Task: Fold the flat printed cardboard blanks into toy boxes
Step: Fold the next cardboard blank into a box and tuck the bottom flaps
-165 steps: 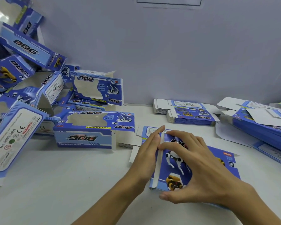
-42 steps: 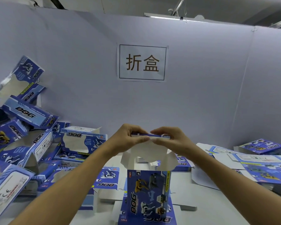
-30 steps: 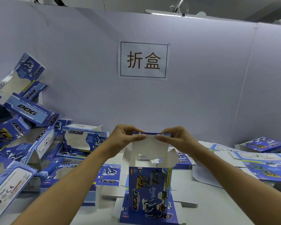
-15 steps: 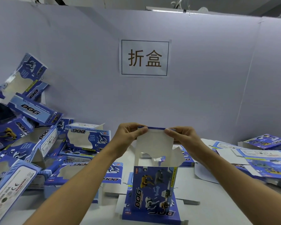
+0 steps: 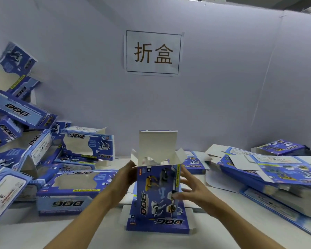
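Head view: one upright blue printed cardboard box (image 5: 157,187) stands at near centre, top flaps open. Left hand (image 5: 127,178) grips its left side, fingers hidden behind. Right hand (image 5: 190,190), fingers spread, touches its right edge. Folded boxes (image 5: 75,191) pile left, uncountable; flat blanks (image 5: 276,169) right, cropped.

Both hands (image 5: 127,178) (image 5: 190,191) flank an upright box (image 5: 156,187), top flaps open.

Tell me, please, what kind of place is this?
Probably a packing workstation in a toy factory. A wall sign reads "fold boxes", folded boxes pile up on the left, and flat blanks lie stacked on the right of the table.
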